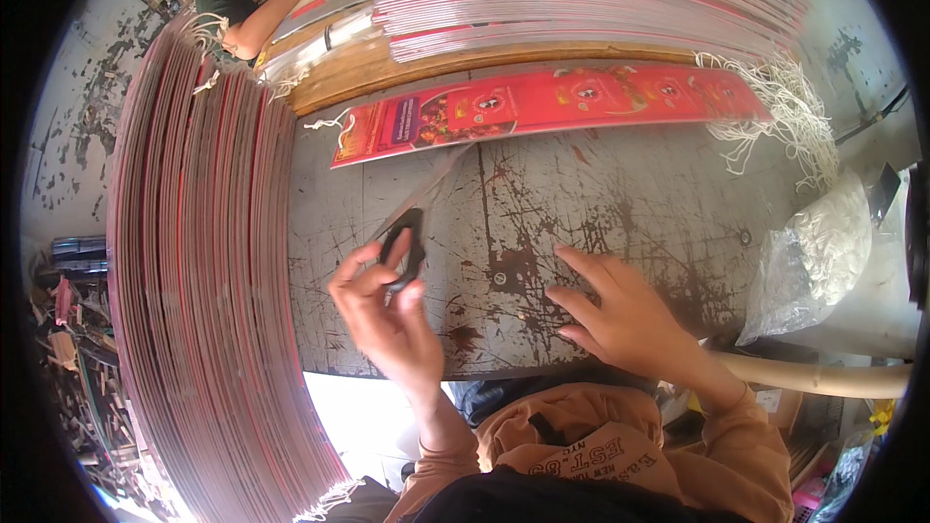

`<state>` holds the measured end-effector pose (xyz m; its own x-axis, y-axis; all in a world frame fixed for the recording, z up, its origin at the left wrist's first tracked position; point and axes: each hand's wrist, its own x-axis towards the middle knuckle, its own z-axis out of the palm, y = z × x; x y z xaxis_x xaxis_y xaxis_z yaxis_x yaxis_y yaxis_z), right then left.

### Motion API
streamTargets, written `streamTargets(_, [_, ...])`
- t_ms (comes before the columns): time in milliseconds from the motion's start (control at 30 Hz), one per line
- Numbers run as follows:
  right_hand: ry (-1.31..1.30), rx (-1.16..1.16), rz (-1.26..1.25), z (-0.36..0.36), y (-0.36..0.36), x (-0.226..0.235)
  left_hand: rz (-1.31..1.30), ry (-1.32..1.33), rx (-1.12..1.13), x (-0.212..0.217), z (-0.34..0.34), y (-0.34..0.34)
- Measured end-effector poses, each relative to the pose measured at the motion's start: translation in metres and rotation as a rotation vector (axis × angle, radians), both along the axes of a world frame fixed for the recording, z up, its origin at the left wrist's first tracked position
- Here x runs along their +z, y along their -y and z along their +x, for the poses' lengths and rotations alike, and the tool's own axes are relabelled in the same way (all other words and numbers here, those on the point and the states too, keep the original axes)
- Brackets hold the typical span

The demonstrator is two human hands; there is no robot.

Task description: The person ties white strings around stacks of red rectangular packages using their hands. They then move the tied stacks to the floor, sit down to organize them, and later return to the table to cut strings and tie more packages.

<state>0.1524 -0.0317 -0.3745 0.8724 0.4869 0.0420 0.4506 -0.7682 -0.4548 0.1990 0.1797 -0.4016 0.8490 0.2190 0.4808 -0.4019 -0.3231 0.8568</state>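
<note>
My left hand (387, 315) is raised over the near left part of the worn grey table, its fingers closed on black-handled scissors (407, 250). Their thin metal blades, partly smeared by motion, point away and to the right, towards a long red printed panel (504, 116). The panel lies across the far side of the table, with a white cord looped at its left end. My right hand (620, 315) holds nothing. Its fingers are spread just above or on the scratched tabletop (542, 203); contact cannot be made out.
A tall row of panels (208, 261) lines the left side. Another large stack (581, 0) stands beyond a wooden board. White cords (785, 116) hang in a bunch at the right, above a clear plastic bag (814, 252) of white material. Another person's arm (276, 15) shows at far left.
</note>
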Motion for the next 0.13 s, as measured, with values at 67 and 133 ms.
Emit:
streamTargets(67, [0.020,-0.021,0.003,-0.002,0.000,-0.003,-0.005,0.109,-0.027,0.014,0.006,-0.006])
streamTargets(133, [0.022,-0.030,0.002,-0.005,-0.002,-0.009,-0.053,0.167,-0.069,0.029,0.010,-0.007])
